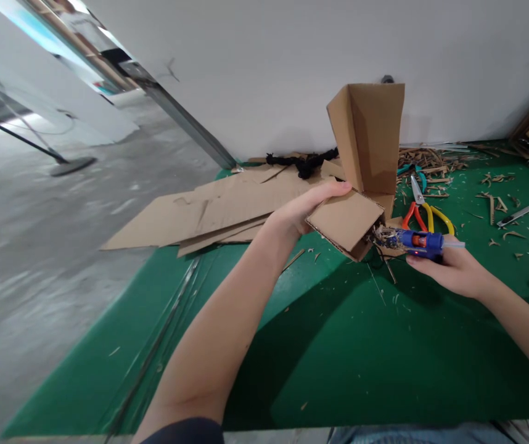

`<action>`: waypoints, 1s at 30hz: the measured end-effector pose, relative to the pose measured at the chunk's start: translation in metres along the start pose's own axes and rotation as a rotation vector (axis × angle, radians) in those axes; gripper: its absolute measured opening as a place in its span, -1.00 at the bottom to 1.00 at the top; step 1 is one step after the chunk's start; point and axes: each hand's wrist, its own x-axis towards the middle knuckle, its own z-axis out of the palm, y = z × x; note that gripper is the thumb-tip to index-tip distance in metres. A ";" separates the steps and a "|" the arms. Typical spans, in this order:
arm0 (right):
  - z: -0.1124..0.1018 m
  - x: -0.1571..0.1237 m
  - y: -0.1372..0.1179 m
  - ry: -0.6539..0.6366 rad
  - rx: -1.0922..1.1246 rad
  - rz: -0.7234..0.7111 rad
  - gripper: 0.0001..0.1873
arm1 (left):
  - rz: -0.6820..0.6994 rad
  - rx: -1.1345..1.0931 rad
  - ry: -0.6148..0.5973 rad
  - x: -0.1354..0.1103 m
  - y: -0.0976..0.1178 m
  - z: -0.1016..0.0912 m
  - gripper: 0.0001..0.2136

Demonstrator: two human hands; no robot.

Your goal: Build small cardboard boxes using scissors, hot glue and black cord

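Note:
My left hand (313, 203) grips a small cardboard box (345, 222) by its left side, thumb on top, holding it tilted above the table. In my right hand (454, 268) is a blue hot glue gun (424, 242) with a glue stick jutting from its back and a small red light on its side. Its nozzle end, crusted with brown scraps, meets the box's right edge; whether the tip touches the cardboard I cannot tell. Behind the box stands a taller folded cardboard piece (375, 135). My right fingers are partly hidden behind the gun.
Scissors (424, 206) with red and yellow handles lie beyond the gun. A utility knife (516, 214) rests at the right among cardboard scraps. Flat cardboard sheets (227, 209) overhang the green table's (320, 370) left edge. Black cloth (304, 163) lies by the wall. A person (86, 31) is at the far left.

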 end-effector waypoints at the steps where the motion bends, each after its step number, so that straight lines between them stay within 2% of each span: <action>1: 0.001 0.000 -0.001 -0.005 -0.007 0.008 -0.73 | -0.008 0.007 -0.004 0.001 -0.001 0.001 -0.63; 5: 0.002 0.000 -0.005 -0.016 -0.030 0.043 -0.72 | -0.028 0.030 -0.025 -0.001 -0.001 0.004 -0.58; 11: -0.001 0.000 -0.003 -0.012 0.018 0.014 -0.74 | -0.011 0.010 -0.023 -0.003 0.001 0.003 -0.59; 17: -0.007 -0.004 -0.001 -0.042 0.077 0.016 -0.74 | 0.027 0.009 0.014 -0.002 0.000 -0.004 -0.60; 21: -0.006 -0.004 0.002 -0.056 0.108 -0.002 -0.72 | 0.001 -0.004 0.040 -0.003 -0.001 -0.009 -0.54; 27: -0.002 -0.002 0.004 -0.024 0.070 0.012 -0.73 | 0.005 -0.019 -0.067 -0.002 0.001 -0.002 -0.58; 30: -0.002 -0.002 0.000 -0.040 0.040 0.015 -0.73 | -0.014 -0.021 -0.059 -0.001 0.001 0.001 -0.60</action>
